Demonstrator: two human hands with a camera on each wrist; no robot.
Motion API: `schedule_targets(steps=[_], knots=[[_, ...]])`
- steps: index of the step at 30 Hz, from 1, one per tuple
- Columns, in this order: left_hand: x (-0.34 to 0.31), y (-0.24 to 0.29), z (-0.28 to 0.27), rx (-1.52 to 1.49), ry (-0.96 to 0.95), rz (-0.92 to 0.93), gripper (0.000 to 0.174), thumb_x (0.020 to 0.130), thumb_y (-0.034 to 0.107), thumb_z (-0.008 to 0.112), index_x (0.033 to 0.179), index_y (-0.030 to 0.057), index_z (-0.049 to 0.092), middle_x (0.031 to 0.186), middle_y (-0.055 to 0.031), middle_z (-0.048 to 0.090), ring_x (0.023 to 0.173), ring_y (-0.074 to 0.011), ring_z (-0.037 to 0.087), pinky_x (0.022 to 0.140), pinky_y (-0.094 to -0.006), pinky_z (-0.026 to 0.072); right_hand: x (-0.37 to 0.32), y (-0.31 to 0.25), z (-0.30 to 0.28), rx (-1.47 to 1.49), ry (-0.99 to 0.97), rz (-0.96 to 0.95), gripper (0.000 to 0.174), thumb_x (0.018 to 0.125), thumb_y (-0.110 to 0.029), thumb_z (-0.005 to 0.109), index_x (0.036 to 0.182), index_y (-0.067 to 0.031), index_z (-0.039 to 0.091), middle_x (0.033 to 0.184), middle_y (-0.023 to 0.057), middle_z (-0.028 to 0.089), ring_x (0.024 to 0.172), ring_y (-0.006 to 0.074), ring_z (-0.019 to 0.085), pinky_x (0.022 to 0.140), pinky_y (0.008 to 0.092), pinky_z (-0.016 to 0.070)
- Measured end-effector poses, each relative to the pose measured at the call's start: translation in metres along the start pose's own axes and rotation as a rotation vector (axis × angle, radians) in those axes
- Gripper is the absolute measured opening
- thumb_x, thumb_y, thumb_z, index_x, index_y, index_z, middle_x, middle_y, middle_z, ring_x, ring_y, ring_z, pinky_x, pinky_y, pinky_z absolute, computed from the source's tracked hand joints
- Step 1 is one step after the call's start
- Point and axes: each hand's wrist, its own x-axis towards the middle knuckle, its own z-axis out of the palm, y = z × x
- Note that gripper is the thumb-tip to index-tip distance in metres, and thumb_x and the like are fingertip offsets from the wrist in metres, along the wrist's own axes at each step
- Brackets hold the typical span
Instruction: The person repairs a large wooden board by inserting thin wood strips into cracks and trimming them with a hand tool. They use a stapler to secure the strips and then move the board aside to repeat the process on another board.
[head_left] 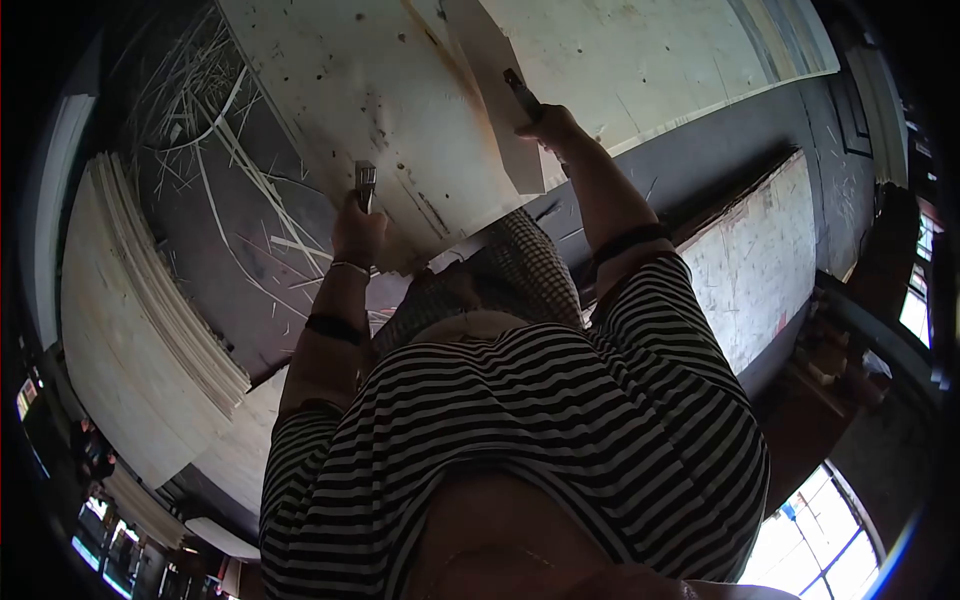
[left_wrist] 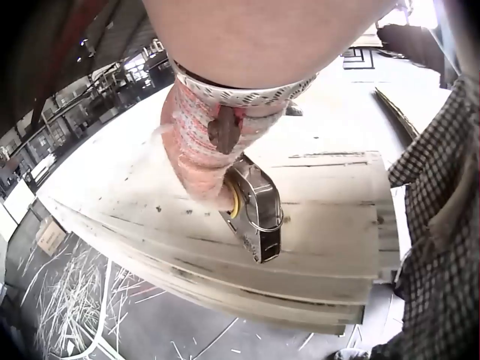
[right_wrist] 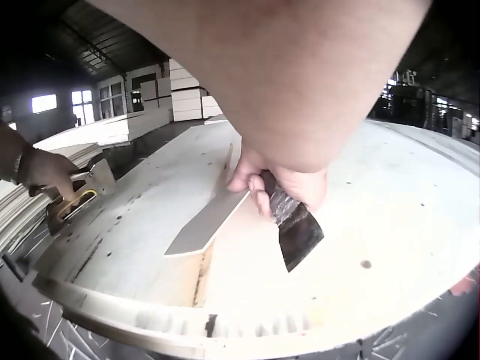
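Observation:
My left hand (head_left: 360, 235) grips a chrome metal hand tool (left_wrist: 259, 206) with a yellow edge and a wire loop, which looks like a staple gun. It is held low over the near left part of a large pale veneer sheet (head_left: 350, 80). Farther right, my right hand (head_left: 555, 130) holds a tool with a broad dark blade (right_wrist: 301, 241), like a scraper; its handle is hidden in the palm. The fingers of that hand also touch a narrow greyish veneer strip (right_wrist: 199, 232), which lies over a brown-edged line in the sheet.
Stacked veneer sheets (head_left: 150, 290) stand to the left. Thin wood offcuts (head_left: 195, 90) litter the grey floor beyond them. Another pale board (head_left: 755, 260) lies to the right. A checked cloth (head_left: 530, 260) hangs at my waist, close to the sheet's near edge.

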Motion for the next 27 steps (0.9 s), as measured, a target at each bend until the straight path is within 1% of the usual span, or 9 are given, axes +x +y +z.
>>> schedule_targets(steps=[2,4,7,9,13,19,22,25,27], knots=[[0.02,0.016,0.01,0.016,0.01,-0.126,0.038,0.071,0.018,0.053,0.107,0.0058,0.055,0.095,-0.0218,0.063,0.093,-0.0431,0.059,0.082,-0.0501,0.0468,0.014,-0.006,-0.027,-0.066,-0.067,0.078,0.036,0.067,-0.03,0.079,0.086,-0.0014,0.066,0.056,0.0059,0.057,0.044,0.0177,0.053,0.045,0.0308,0.0461],[0.025,0.04,0.017,-0.023,0.083,0.011,0.038,0.071,0.023,0.058,0.105,0.0049,0.054,0.096,-0.021,0.062,0.091,-0.0432,0.059,0.08,-0.0508,0.0474,0.025,-0.005,-0.052,-0.043,-0.062,0.018,0.027,0.069,-0.023,0.078,0.074,-0.0031,0.06,0.053,0.0032,0.051,0.042,0.014,0.048,0.04,0.0292,0.0401],[0.032,0.07,0.03,0.235,0.322,0.008,0.048,0.07,0.035,0.065,0.106,0.0038,0.055,0.107,-0.0215,0.059,0.099,-0.0404,0.057,0.085,-0.0483,0.047,0.049,0.007,-0.077,0.054,0.183,-0.006,0.042,0.077,-0.044,0.071,0.072,-0.0035,0.059,0.057,0.0046,0.057,0.044,0.0127,0.053,0.04,0.0271,0.0422],[0.038,0.08,0.042,0.324,0.396,0.061,0.06,0.07,0.039,0.068,0.116,0.0033,0.052,0.117,-0.0197,0.055,0.11,-0.0351,0.053,0.093,-0.0443,0.0438,0.026,0.003,-0.089,0.492,0.318,-0.033,0.043,0.083,-0.044,0.065,0.082,-0.002,0.058,0.063,0.0049,0.056,0.044,0.0114,0.051,0.04,0.0264,0.0409],[0.044,0.11,0.074,0.439,0.515,0.333,0.064,0.072,0.038,0.068,0.121,0.0028,0.049,0.123,-0.0172,0.051,0.115,-0.0325,0.049,0.095,-0.0422,0.0423,-0.026,0.027,-0.082,0.688,0.318,0.094,0.045,0.093,-0.047,0.047,0.091,-0.0033,0.055,0.063,0.0042,0.051,0.043,0.0102,0.046,0.04,0.0248,0.036],[0.088,0.212,0.109,0.337,0.226,0.591,0.059,0.075,0.034,0.068,0.123,0.0062,0.048,0.127,-0.016,0.047,0.12,-0.0319,0.045,0.098,-0.0417,0.0403,-0.043,0.047,-0.022,0.682,0.176,0.049,0.043,0.091,-0.035,0.051,0.126,-0.0093,0.053,0.069,0.0025,0.05,0.046,0.0086,0.045,0.04,0.0245,0.0384],[0.121,0.248,0.133,0.412,0.351,0.709,0.062,0.077,0.035,0.067,0.13,0.0117,0.045,0.131,-0.0116,0.046,0.116,-0.0298,0.048,0.098,-0.0385,0.0419,-0.028,0.057,-0.003,0.643,0.215,0.083,0.045,0.091,-0.034,0.051,0.131,-0.0133,0.051,0.068,0.0039,0.052,0.046,0.0099,0.048,0.04,0.0249,0.0405],[0.135,0.278,0.141,0.498,0.192,0.575,0.059,0.078,0.035,0.065,0.13,0.016,0.047,0.134,-0.0098,0.045,0.116,-0.0298,0.048,0.098,-0.0386,0.0425,-0.008,0.072,0.007,0.322,0.344,-0.026,0.042,0.091,-0.035,0.048,0.123,-0.0081,0.051,0.085,0.0214,0.065,0.075,0.0371,0.065,0.066,0.0442,0.0509],[0.135,0.287,0.141,0.59,0.063,0.471,0.058,0.078,0.036,0.064,0.13,0.0177,0.048,0.135,-0.0086,0.045,0.117,-0.0305,0.047,0.097,-0.0384,0.0426,-0.012,0.065,0.002,0.315,0.307,0.028,0.042,0.091,-0.035,0.047,0.124,-0.0093,0.05,0.094,0.0253,0.063,0.089,0.043,0.06,0.076,0.0483,0.0479]])
